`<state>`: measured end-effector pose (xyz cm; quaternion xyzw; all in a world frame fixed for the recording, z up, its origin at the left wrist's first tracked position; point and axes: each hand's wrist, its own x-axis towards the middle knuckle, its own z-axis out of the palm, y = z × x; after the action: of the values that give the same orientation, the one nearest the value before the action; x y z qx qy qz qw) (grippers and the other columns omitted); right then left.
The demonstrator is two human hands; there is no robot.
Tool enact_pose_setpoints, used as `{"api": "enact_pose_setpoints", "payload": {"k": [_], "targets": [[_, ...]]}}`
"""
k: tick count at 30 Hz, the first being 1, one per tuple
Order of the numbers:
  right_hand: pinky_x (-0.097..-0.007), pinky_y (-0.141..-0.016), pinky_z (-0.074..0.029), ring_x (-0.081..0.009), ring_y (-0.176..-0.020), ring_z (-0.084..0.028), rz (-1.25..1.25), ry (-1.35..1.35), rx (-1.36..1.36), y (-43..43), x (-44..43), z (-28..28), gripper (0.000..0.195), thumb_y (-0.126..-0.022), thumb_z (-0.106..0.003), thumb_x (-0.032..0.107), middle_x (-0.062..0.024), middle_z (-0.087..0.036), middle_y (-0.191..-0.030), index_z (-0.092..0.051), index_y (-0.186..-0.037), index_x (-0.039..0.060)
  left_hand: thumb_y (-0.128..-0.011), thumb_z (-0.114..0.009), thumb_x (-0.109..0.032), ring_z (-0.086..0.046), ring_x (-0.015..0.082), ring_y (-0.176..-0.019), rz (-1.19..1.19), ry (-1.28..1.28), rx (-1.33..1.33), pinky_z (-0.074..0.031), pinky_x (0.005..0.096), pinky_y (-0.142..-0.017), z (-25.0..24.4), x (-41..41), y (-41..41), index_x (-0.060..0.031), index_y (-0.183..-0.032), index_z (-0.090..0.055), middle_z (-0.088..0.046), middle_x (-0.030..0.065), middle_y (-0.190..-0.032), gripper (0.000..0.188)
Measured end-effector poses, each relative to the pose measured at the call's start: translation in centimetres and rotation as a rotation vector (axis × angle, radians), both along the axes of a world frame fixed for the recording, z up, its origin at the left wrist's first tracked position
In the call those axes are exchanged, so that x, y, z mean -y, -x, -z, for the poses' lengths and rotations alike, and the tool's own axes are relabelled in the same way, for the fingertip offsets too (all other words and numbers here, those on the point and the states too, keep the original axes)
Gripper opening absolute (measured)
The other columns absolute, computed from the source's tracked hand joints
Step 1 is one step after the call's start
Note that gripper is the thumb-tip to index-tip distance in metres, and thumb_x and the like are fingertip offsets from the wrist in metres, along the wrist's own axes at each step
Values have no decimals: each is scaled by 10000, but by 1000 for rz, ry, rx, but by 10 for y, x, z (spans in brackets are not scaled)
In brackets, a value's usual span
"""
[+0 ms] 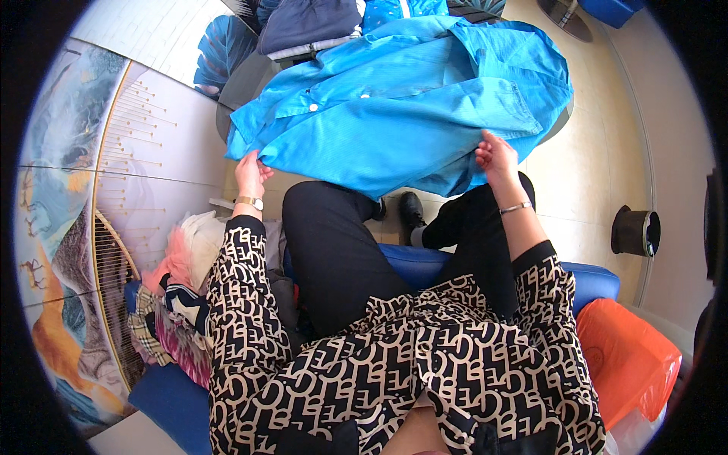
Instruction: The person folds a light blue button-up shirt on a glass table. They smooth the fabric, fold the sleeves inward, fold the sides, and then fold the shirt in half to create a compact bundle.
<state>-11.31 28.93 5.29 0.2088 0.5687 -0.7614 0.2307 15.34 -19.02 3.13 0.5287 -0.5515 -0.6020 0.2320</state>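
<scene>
A bright blue button-front shirt (pixel 369 133) with white buttons lies spread over a dark round table (pixel 227 108), its near edge hanging towards my knees. My left hand (pixel 250 173) pinches the shirt's edge near the collar end at the left. At the right, my right hand (pixel 497 156) holds the near side of the cloth beside a sleeve end, thumb and fingers closed on it. The cloth between the two hands is loosely stretched, with soft creases.
Folded dark navy clothing (pixel 310 25) and a patterned blue garment (pixel 398 12) lie at the table's far side. Mixed clothes (pixel 182 324) are piled on the blue seat to my left. An orange plastic bag (pixel 625 364) is at my right. A dark bin (pixel 634 230) stands by the right wall.
</scene>
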Motion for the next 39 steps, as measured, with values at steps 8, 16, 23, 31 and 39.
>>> {"api": "enact_pose_setpoints", "payload": {"k": [8, 16, 23, 31, 39], "targets": [[-228, -469, -395, -95, -516, -506, -7, 33, -199, -28, -40, 2, 209, -904, -715, 132, 7, -546, -643, -559, -769, 94, -852, -640, -101, -629, 228, -787, 145, 294, 111, -568, 402, -707, 1, 17, 10, -89, -1125, -694, -635, 107, -1001, 278], [-240, -496, -462, -99, -582, -585, 70, 80, -76, -31, -40, 3, 174, -876, -755, 124, 7, -588, -746, -585, -902, 96, -795, -646, -32, -638, 235, -970, 363, 1115, 577, -523, 358, -871, 9, 35, 7, -108, -1112, -716, -622, 125, -1165, 333], [-255, -492, -471, -126, -577, -594, 69, 59, -25, -32, -42, 10, 172, -876, -739, 83, -19, -581, -736, -570, -908, 69, -810, -669, -3, -642, 185, -710, 338, 385, 444, -538, 324, -647, -2, 63, 1, -64, -1082, -713, -678, 78, -927, 282], [-264, -549, -493, -129, -613, -614, 19, 54, -41, -40, -48, 21, 149, -900, -713, 79, -22, -606, -739, -565, -907, 66, -799, -653, 16, -617, 148, -611, 360, 980, 520, -528, 303, -443, 28, 67, -14, -45, -935, -707, -644, 40, -864, 159], [-261, -582, -509, -126, -636, -627, -38, 47, -62, -42, -51, 24, 123, -905, -707, 79, -16, -637, -784, -584, -916, 75, -856, -580, -38, -579, 161, -606, 196, 509, 369, -517, 343, -513, 22, 75, -13, -74, -841, -725, -630, 37, -705, 150]]}}
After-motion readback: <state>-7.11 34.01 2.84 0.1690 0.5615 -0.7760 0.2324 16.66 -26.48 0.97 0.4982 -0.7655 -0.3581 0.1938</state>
